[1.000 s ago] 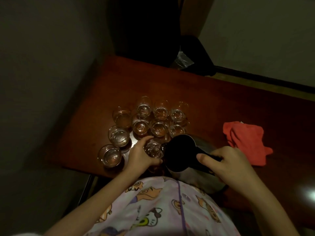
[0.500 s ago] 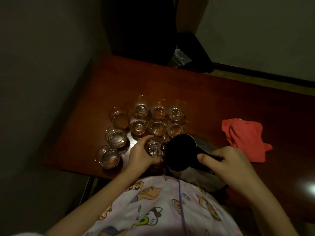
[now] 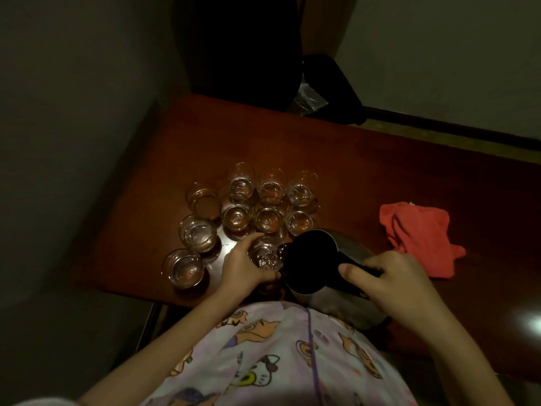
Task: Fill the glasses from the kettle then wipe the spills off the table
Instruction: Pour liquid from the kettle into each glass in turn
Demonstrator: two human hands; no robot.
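Right hand [image 3: 398, 276] grips the kettle [image 3: 316, 265], tipped spout-left toward the glass [image 3: 265, 254] the left hand [image 3: 244, 265] holds.

Pretty cramped on the near-left of the table [image 3: 366, 159]: the glasses [image 3: 254, 206] sit packed rim to rim, no room to slip fingers between them, and the tilted kettle [image 3: 310, 262] blocks the near edge right beside them. Open wood runs along the far side and between the cluster and the red cloth [image 3: 418, 235]. The left wall [image 3: 58, 142] hems in that end.
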